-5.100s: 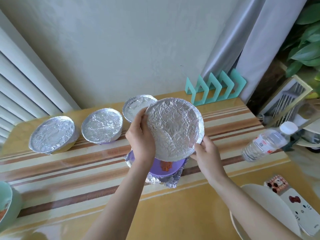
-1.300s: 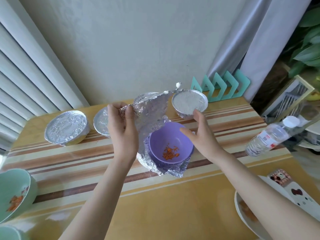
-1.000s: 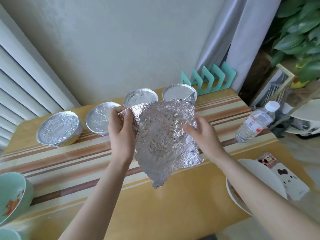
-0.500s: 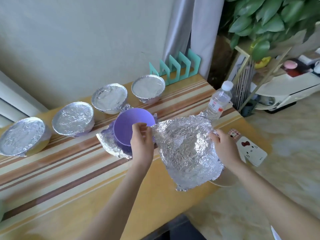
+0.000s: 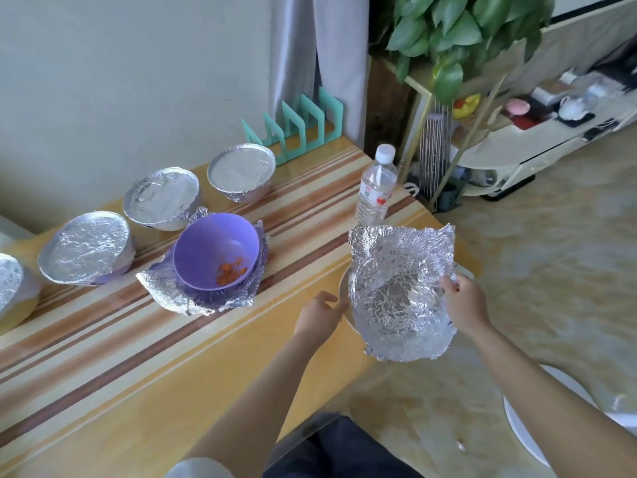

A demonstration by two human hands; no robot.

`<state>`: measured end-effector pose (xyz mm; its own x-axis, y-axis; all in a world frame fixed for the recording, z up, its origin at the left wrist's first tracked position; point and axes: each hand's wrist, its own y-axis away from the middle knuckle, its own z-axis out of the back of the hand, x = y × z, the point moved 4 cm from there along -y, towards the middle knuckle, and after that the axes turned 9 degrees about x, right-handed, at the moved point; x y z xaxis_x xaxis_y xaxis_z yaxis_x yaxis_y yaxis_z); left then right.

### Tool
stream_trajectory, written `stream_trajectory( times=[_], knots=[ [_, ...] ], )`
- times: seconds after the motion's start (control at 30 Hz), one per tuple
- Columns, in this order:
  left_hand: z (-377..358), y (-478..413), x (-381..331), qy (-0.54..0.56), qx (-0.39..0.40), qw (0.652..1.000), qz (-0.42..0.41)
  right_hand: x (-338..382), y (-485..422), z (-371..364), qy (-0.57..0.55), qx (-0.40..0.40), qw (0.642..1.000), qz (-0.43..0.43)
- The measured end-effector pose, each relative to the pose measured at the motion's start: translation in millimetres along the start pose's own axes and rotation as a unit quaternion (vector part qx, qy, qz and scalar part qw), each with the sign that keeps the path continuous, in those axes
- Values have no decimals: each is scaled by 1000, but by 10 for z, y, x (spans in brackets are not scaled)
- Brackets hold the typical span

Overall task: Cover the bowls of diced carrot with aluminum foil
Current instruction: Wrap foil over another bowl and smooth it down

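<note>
The right hand (image 5: 463, 303) pinches the right edge of a crumpled foil sheet (image 5: 396, 291) held up between both hands. The left hand (image 5: 319, 317) has relaxed fingers, with its fingertips by the sheet's left edge. Farther back and left, the purple bowl (image 5: 213, 250) of carrot (image 5: 231, 272) stands uncovered.

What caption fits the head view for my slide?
Right hand pinches a crumpled foil sheet, left hand open beside it; the purple bowl of carrot sits uncovered.
</note>
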<state>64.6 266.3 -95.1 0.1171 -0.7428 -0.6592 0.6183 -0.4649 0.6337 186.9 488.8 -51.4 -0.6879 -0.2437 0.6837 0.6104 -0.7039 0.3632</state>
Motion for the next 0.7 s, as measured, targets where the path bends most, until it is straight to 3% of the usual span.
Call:
stream_trajectory(
  times=[0.27,0.6,0.7],
  knots=[
    [67,94,-58,-39,-93,994,-34,27,-32,21,9,19,1000,1],
    [668,590,611,-64,-160,985,22,315,21,-481,17,126,991,50],
    [695,692,659,-15,-181,983,11,421,97,-620,10,153,986,70]
  ],
)
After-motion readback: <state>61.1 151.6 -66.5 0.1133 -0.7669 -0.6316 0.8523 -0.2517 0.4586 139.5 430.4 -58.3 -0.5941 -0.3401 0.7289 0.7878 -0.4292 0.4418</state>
